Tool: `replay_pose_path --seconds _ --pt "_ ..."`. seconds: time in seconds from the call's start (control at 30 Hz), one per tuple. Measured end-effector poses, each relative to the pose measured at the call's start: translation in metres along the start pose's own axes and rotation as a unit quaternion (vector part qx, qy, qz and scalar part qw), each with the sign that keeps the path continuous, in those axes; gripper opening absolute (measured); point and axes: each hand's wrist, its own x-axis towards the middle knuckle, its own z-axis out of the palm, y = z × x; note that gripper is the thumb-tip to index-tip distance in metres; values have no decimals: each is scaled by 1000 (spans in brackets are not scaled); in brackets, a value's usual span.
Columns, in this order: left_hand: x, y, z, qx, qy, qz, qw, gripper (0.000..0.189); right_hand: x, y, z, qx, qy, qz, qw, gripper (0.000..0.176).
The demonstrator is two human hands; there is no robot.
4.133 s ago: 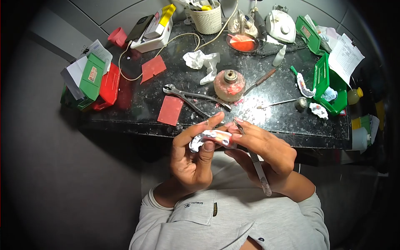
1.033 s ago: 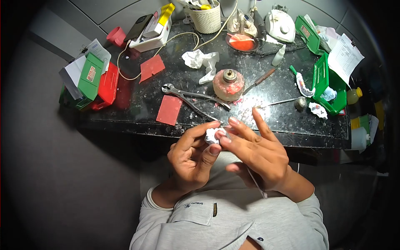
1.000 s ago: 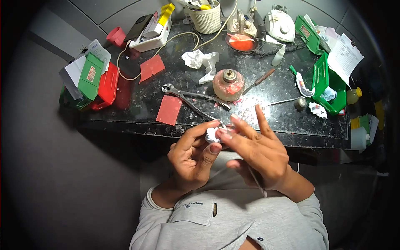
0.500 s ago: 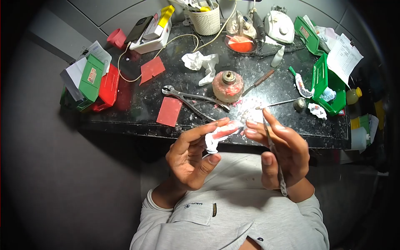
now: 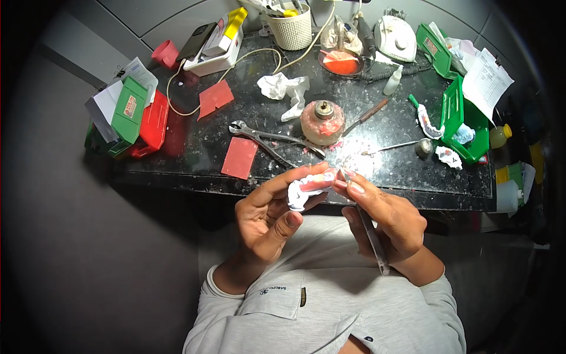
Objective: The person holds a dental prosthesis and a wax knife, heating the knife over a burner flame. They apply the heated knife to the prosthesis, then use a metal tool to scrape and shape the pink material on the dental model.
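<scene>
The white plaster dental cast (image 5: pixel 308 189), with pink wax along its ridge, is pinched between the thumb and fingertips of the left hand (image 5: pixel 268 215), held above the lap just off the edge of the black worktop (image 5: pixel 194 147). Right beside that grip, the right hand (image 5: pixel 389 215) closes on a slim metal tool (image 5: pixel 369 230), its tip meeting the cast's end. Just beyond the grip lie pliers (image 5: pixel 268 138), a red wax sheet (image 5: pixel 240 157) and a wax-crusted burner (image 5: pixel 322 122).

Wide-angle head view with strong barrel distortion; corners darken to a black vignette. Overhead light falls evenly on the glossy dark tabletop (image 5: pixel 194 141), giving soft reflections. Left hand (image 5: pixel 265 218) and right hand (image 5: pixel 392 221) sharp; floor at left dim.
</scene>
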Motion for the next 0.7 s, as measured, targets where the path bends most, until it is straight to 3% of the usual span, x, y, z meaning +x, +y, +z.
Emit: replay_pose_path --seconds 0.17,0.3,0.57,0.7 --pt "0 -5 -3 59 -8 52 997 62 2 0 2 -15 -1 3 1000 44" --pt "-1 -3 -4 28 -22 48 998 56 -3 2 -1 -7 -22 -32 999 42" --pt "-2 -3 -2 62 15 38 997 62 0 -1 -9 -1 -60 -25 998 48" --pt "1 -5 -5 49 -12 21 999 63 0 0 -5 -11 -60 -27 998 44"
